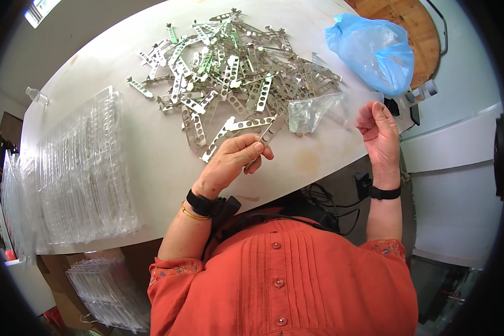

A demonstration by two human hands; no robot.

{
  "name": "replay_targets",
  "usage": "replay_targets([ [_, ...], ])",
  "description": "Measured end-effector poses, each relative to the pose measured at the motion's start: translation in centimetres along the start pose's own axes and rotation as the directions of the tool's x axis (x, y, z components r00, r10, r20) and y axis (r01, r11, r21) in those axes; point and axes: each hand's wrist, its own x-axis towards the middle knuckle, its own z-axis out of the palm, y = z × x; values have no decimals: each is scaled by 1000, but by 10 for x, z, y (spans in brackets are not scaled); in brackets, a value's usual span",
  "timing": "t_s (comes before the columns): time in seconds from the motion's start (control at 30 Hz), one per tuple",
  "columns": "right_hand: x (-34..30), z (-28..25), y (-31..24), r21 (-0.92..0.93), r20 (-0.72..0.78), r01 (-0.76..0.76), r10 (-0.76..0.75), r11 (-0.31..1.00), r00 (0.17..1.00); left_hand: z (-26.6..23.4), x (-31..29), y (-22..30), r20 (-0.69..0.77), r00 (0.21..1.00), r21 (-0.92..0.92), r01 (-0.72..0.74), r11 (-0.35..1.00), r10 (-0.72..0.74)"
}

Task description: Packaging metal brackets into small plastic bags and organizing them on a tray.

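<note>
My left hand (234, 159) is closed around a thin metal bracket (267, 133) with a narrow edge, pinched between thumb and fingers above the near side of the table. To the right, my right hand (379, 134) is raised with its fingers curled in; whatever they may hold is hidden. A clear plastic bag or film (319, 112) lies just left of that hand and reaches up to it; whether the fingers grip it I cannot tell. Beyond my left hand spreads a loose heap of perforated metal brackets (229, 70), some with a greenish sheen.
Stacked clear plastic trays (84, 168) stand on the table (168, 168) at the left. More clear trays (109, 291) sit below in a cardboard box. A blue plastic bag (372, 53) is at the far right, near a round wooden stool (414, 28). Black cables (330, 204) hang below the table edge.
</note>
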Motion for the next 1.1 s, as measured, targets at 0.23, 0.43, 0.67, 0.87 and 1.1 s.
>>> replay_targets([
  [0.23,0,10,-7,-114,40,6,-2,993,999,2,-2,2,36,999,6,25,1000,-25],
  [0.43,-2,17,-8,-194,81,3,13,981,997,4,-2,4,78,994,81,67,994,-74],
  [0.67,-6,38,-1,-276,182,-53,107,960,977,6,-1,2,131,986,156,81,984,-102],
  [0.87,-4,55,11,-362,280,-67,177,930,944,9,0,-6,132,989,160,39,986,-61],
  [1.1,0,61,15,-385,230,-111,212,916,950,12,1,-3,85,996,90,-39,995,31],
])
